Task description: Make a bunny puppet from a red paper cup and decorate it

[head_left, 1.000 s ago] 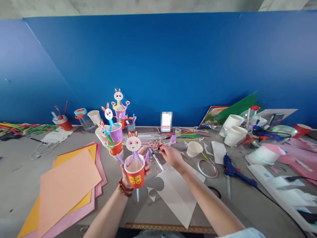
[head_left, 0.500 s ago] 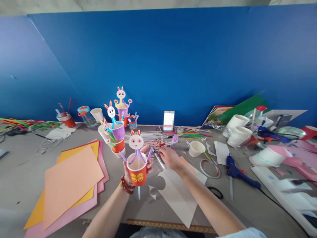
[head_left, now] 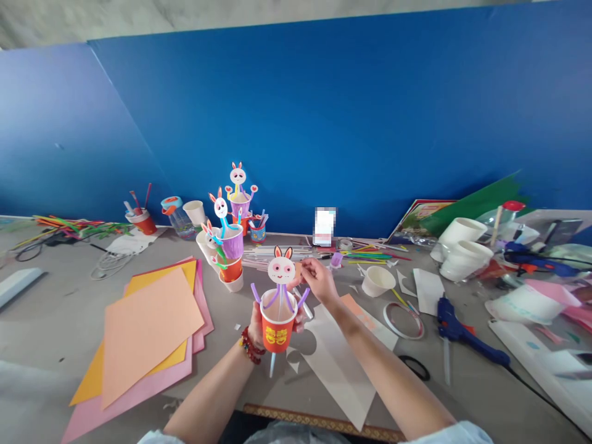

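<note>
My left hand (head_left: 257, 319) is closed round a red paper cup (head_left: 276, 327) with a gold mark. A paper bunny face (head_left: 281, 269) on a straw rises from the cup, with purple pipe-cleaner arms at each side. The straw's lower end (head_left: 272, 365) sticks out beneath the cup. My right hand (head_left: 317, 279) is just right of the bunny face, fingers pinched on a small orange piece (head_left: 298, 269) that I cannot make out. Several finished bunny cups (head_left: 229, 237) stand further back on the table.
A stack of coloured paper sheets (head_left: 148, 327) lies at the left. White paper cut-outs (head_left: 340, 364), a tape ring (head_left: 403, 319), a blue glue gun (head_left: 456, 330), white cups (head_left: 380, 280), straws, a marker (head_left: 303, 302) and pipe cleaners (head_left: 69, 225) litter the grey table. A blue board stands behind.
My right hand has lifted from the table beside the marker and come up to the bunny face, now pinching a small piece. The view has shifted leftward, so the cup sits further right.
</note>
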{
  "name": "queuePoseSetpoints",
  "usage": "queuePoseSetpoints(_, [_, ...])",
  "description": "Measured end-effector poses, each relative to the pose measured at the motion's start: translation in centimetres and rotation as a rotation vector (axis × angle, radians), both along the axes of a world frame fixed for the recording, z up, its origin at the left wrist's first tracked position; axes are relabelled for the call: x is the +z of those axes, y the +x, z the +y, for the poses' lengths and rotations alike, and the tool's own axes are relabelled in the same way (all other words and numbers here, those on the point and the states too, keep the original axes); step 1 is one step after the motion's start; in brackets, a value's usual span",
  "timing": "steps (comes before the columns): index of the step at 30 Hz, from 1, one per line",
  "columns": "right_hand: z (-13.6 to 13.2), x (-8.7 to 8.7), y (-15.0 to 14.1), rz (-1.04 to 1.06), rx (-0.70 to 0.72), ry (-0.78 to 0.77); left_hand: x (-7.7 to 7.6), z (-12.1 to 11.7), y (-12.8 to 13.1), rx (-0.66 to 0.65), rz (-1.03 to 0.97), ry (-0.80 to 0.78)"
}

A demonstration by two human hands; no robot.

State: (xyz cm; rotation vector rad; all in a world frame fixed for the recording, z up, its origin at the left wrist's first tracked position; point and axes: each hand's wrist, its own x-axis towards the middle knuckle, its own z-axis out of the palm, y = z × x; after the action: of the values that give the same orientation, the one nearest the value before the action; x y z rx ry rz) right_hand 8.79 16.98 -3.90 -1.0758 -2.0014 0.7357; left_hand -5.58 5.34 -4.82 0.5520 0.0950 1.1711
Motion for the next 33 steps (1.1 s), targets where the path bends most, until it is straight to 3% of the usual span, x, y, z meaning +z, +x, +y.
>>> queuePoseSetpoints(5, [0.1,-0.4,0.9,-0.004,-0.048,-0.046,-0.6,-0.1,0.2,-0.013,-0.021,-0.002])
queuePoseSetpoints(9, [-1.2,-0.1,2.1,-0.006,-0.063,-0.023,-0.7,-0.1,0.2,0.008,0.004,-0.012])
queuePoseSetpoints(15, [-4.8,1.8,4.6,0.0,0.069,-0.06,-0.4,-0.1,0.3,-0.011,-0.005,-0.029])
queuePoseSetpoints(23, [-9.5,3.5,4.4,0.46,0.278,-0.382,0.2,-0.2,0.6,-0.026,-0.025,-0.048])
queuePoseSetpoints(27, [-10.2,3.3,4.1,0.466,0.296,-0.373,-0.5,-0.1,0.4,0.017,0.014,-0.019])
queuePoseSetpoints(33, [-10.6,4.0,4.0,0.385,0.294,-0.305,-2.6,-0.2,-0.3,0.02,0.176,-0.042])
